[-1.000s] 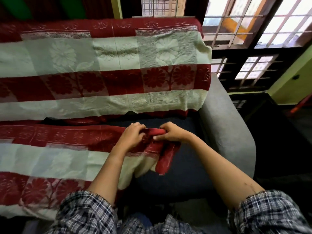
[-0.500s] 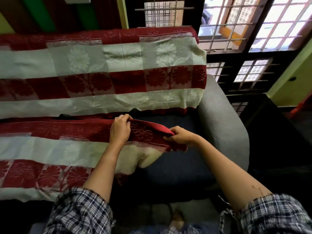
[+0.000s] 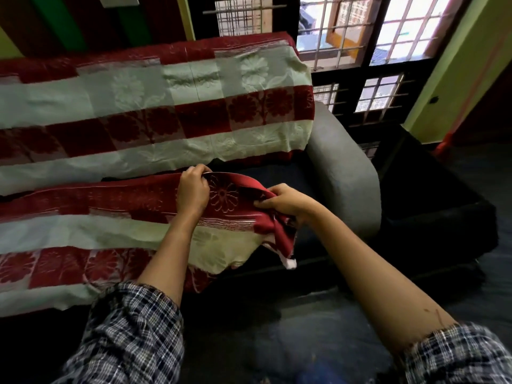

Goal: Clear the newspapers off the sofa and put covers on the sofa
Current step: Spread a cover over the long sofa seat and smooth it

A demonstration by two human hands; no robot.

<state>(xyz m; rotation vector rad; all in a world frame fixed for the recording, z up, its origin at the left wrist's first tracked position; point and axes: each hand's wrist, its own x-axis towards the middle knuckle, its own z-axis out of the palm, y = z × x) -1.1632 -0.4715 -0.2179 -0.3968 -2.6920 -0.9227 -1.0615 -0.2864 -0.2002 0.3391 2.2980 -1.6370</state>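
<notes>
A grey sofa (image 3: 343,173) fills the view. One red and pale-green flowered cover (image 3: 155,112) hangs over its backrest. A second cover (image 3: 91,234) of the same pattern lies across the seat, leaving the dark seat bare at the right end. My left hand (image 3: 192,191) grips the red back edge of the seat cover. My right hand (image 3: 285,202) holds the same edge further right, where the corner is lifted and bunched and droops below the hand. No newspapers are in view.
A grey armrest closes the sofa's right end. Barred windows (image 3: 360,31) stand behind it. A dark low piece of furniture (image 3: 432,200) sits right of the armrest. Green walls rise at the right and back left. The floor is dark.
My hands have spread apart along the cover's red edge, the left toward the backrest and the right toward the armrest. The bunched corner is more stretched out than before.
</notes>
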